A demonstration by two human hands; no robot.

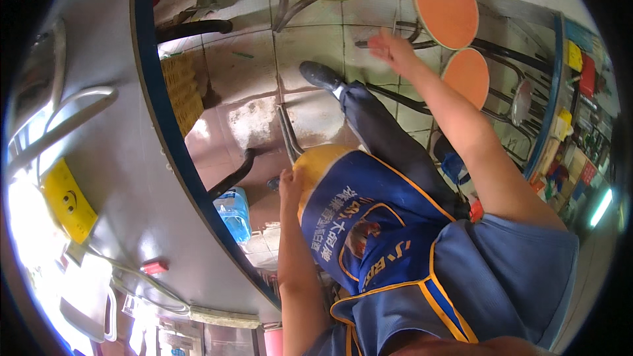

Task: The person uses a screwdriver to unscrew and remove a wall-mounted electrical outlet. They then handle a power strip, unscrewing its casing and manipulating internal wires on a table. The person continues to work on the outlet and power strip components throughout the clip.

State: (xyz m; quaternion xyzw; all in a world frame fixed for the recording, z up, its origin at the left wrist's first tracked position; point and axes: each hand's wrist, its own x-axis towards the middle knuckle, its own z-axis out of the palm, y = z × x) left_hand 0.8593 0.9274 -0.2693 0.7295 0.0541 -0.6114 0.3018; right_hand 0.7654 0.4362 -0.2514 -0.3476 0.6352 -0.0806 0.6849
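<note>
My left hand (290, 186) is closed at the near-left edge of a yellow round stool seat (322, 163), its fingers curled against the rim. Dark metal legs (287, 133) stick out from beneath that seat. Part of the seat lies hidden under my blue, orange-edged apron (359, 237). Stretched out ahead, my right hand (393, 51) has its fingers apart and a little blurred, with nothing seen in it. It is close to the dark legs of an orange round stool (446, 5). Another orange stool (467, 78) stands beside my right forearm.
A long grey table (132, 178) with a blue edge fills the left side, a yellow packet (68, 201) on it. Below its edge are a blue-tinted plastic container (233, 214) and a yellow crate (179, 92). My dark shoe (322, 76) rests on stained floor tiles. Cluttered shelves stand right.
</note>
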